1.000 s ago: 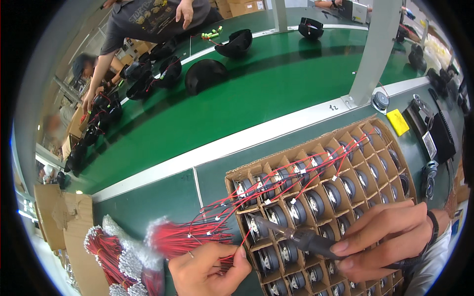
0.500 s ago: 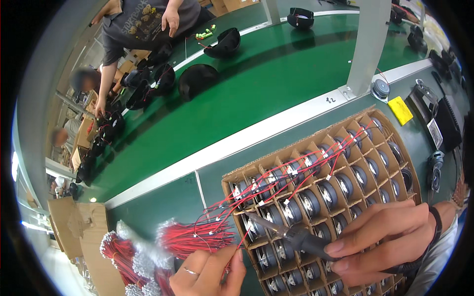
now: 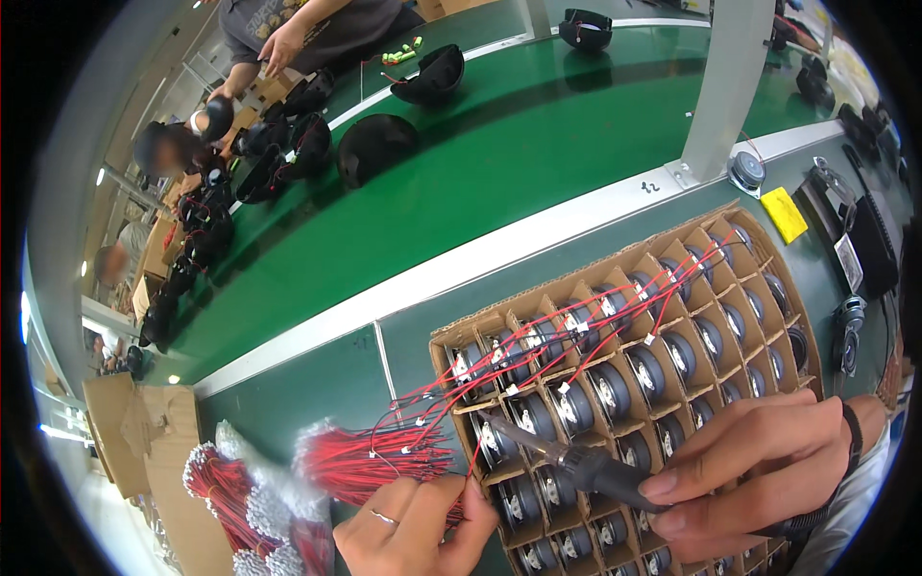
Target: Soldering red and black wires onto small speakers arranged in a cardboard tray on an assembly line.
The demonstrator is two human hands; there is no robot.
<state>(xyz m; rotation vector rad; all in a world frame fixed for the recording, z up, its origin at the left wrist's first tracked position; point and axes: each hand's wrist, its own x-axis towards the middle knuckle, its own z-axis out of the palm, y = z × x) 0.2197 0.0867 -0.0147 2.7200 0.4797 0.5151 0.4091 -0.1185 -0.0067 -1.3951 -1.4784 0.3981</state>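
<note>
My right hand (image 3: 759, 470) is closed around the black handle of a soldering iron (image 3: 605, 472). Its metal tip points up and left, over a round speaker (image 3: 492, 440) in the left column of a cardboard divider box (image 3: 451, 338). Beside the box's left edge, my left hand (image 3: 413, 528), with a ring on one finger, pinches a thin red wire (image 3: 475, 453) that rises toward that same speaker. Whether tip and wire touch the terminal is too small to tell. Red and black leads with white connectors (image 3: 576, 326) lie across the box's far rows of speakers.
Bundles of red wires (image 3: 360, 461) lie left of my left hand, near a brown carton (image 3: 154, 432). A metal post (image 3: 725, 96), a loose speaker (image 3: 747, 173) and a yellow sponge (image 3: 784, 215) are at the right. Beyond runs a green conveyor (image 3: 499, 182) with black shells; people work there.
My left hand has shifted slightly right with the wire. The soldering iron stays nearly in place. Across the conveyor, a co-worker's arm has drawn back and up, and a black shell is now lifted there.
</note>
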